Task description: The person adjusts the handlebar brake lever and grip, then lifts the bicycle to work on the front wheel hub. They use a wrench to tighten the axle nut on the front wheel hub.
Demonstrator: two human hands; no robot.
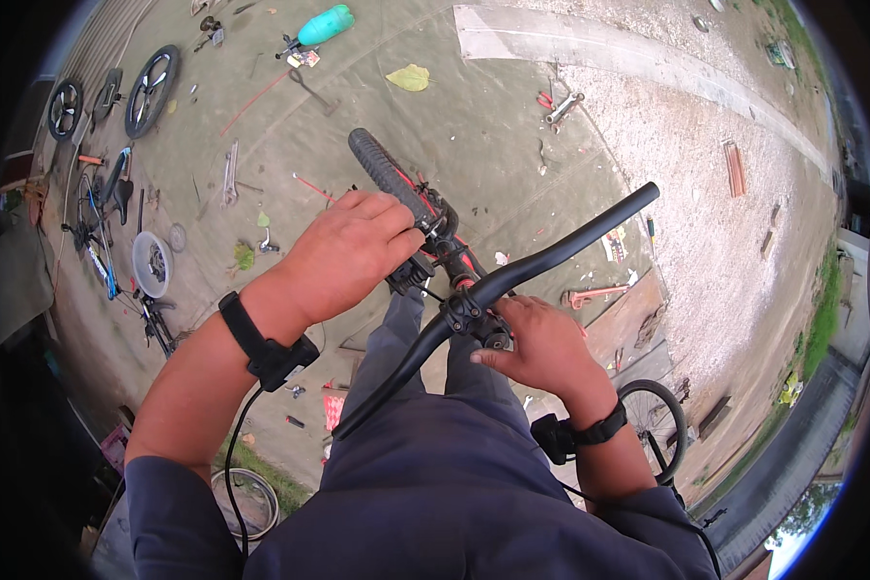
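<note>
A bicycle with a knobby front tyre (382, 166) and red-and-black fork stands between my legs, a black handlebar (590, 227) clamped on its stem (462, 311). My left hand (358, 249) is closed beside the front tyre, over the fork's upper part and black brake hardware; what its fingers hold is hidden. My right hand (546, 348) grips around the stem area just under the right half of the bar, thumb toward me, fingertips partly hidden. Both wrists wear black strapped devices with cables.
Loose wheels (152, 90), a dismantled bicycle (97, 232), a bowl (150, 263), scattered wrenches (563, 108), a turquoise bottle (324, 26) and a red pipe wrench (594, 293) lie around me on a green ground sheet (474, 106). Gravel (715, 222) borders it on the right, with another wheel at lower right.
</note>
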